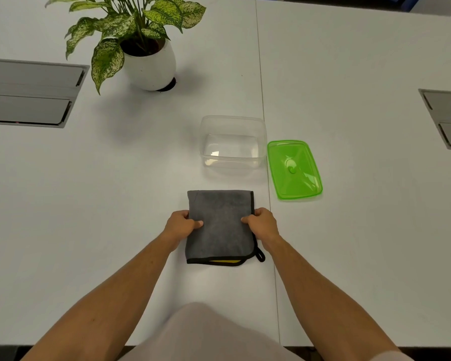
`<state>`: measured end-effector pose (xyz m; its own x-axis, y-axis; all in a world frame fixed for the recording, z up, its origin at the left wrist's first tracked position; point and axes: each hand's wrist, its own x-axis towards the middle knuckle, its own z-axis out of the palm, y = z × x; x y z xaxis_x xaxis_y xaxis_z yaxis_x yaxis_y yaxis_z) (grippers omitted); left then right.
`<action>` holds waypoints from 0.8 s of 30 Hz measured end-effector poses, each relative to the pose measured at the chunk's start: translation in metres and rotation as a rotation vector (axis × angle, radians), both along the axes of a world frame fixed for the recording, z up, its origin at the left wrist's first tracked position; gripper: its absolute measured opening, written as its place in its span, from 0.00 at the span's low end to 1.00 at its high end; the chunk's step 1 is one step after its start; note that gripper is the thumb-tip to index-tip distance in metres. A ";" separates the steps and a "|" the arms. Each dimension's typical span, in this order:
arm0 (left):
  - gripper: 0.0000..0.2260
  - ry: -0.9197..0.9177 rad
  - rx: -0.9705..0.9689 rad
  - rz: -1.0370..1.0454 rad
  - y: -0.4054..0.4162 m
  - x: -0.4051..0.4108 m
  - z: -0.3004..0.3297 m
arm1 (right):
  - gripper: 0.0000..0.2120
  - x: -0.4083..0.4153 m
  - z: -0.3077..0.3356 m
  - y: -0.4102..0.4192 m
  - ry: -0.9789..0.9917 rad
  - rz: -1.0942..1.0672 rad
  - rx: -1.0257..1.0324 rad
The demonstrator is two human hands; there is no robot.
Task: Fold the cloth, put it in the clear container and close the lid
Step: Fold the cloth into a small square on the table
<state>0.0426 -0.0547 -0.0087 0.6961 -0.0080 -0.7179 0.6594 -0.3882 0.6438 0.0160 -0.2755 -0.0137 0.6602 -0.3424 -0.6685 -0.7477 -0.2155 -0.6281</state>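
While the grey cloth (220,226) lies folded into a rectangle on the white desk (115,204), both hands pinch its side edges. The left hand (180,225) grips the cloth's left edge, thumb on top and fingers tucked beneath; the right hand (262,223) does the same on the right edge. A black trim runs along the cloth's right and near edges, a strip of yellow shows under the near fold, and a small black loop (259,255) sticks out at its near right corner. Beyond the cloth, towards the far edge of the desk, stands the clear container (232,142), open. Its green lid (294,169) lies flat on the desk just beside the container's right side. A potted plant (146,48) stands near the far left corner, well apart from the cloth.
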 end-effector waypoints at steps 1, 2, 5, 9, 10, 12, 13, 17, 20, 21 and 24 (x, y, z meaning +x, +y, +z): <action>0.16 0.008 0.002 0.004 0.000 0.000 0.001 | 0.14 0.000 0.001 0.001 -0.010 0.002 -0.006; 0.15 0.029 -0.003 0.021 0.001 0.000 0.000 | 0.15 0.000 0.003 0.002 -0.014 0.009 -0.001; 0.13 0.128 -0.045 0.098 0.006 0.001 -0.001 | 0.10 0.000 0.008 0.003 0.038 0.010 0.108; 0.13 0.203 -0.095 0.144 0.012 0.006 -0.002 | 0.04 0.005 0.014 -0.002 0.178 -0.052 0.231; 0.13 0.221 -0.124 0.165 0.011 0.007 -0.002 | 0.06 0.005 0.016 -0.002 0.204 -0.057 0.256; 0.14 0.265 -0.194 0.218 0.007 0.007 0.000 | 0.10 0.004 0.020 -0.001 0.233 -0.057 0.298; 0.15 0.283 -0.226 0.245 0.006 0.006 0.001 | 0.10 0.002 0.024 -0.001 0.236 -0.057 0.313; 0.17 0.314 -0.341 0.309 0.006 0.003 0.008 | 0.10 -0.003 0.031 -0.007 0.164 -0.064 0.321; 0.17 0.276 -0.425 0.342 0.008 0.006 0.019 | 0.11 0.000 0.035 -0.014 0.097 -0.037 0.313; 0.16 0.248 -0.444 0.350 0.007 0.009 0.024 | 0.12 0.002 0.038 -0.017 0.072 -0.014 0.306; 0.13 0.085 -0.446 0.322 0.001 0.020 0.044 | 0.07 0.012 0.054 -0.021 -0.068 0.009 0.334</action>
<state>0.0624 -0.0536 0.0352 0.6532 -0.1205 -0.7475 0.7567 0.1390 0.6388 0.0280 -0.2968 0.0405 0.7093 -0.1058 -0.6969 -0.7006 0.0037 -0.7136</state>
